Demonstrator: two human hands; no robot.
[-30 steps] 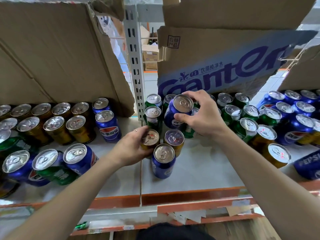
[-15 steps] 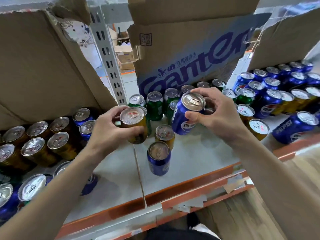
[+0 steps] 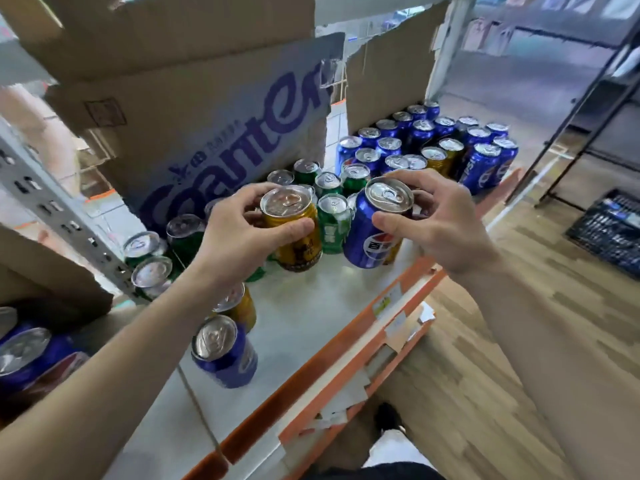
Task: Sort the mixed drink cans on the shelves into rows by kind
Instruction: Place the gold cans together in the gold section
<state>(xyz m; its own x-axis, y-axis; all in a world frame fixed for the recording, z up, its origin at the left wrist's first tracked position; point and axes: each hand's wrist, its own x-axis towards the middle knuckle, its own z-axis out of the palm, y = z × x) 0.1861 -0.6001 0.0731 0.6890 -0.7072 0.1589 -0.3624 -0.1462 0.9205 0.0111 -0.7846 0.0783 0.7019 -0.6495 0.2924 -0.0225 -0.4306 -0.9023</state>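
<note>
Holding two cans above our shelf (image 3: 304, 327) | left hand (image 3: 239, 237) grips gold can (image 3: 294, 233) | right hand (image 3: 440, 223) grips blue can (image 3: 370, 237), at 3 o'clock

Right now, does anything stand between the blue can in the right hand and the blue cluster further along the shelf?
Yes: two gold cans stand on the blue cluster's near side, facing the held blue can. Above the tops, nothing visible blocks.

Holds both bare forearms stretched forward, hands near each other. Grips gold can (image 3: 298, 237) in left hand (image 3: 235, 237), thumb across its front, fingers behind. Pinches blue can (image 3: 367, 237) in right hand (image 3: 443, 223), thumb on its side, fingers arched round the far rim, can tilted.
</note>
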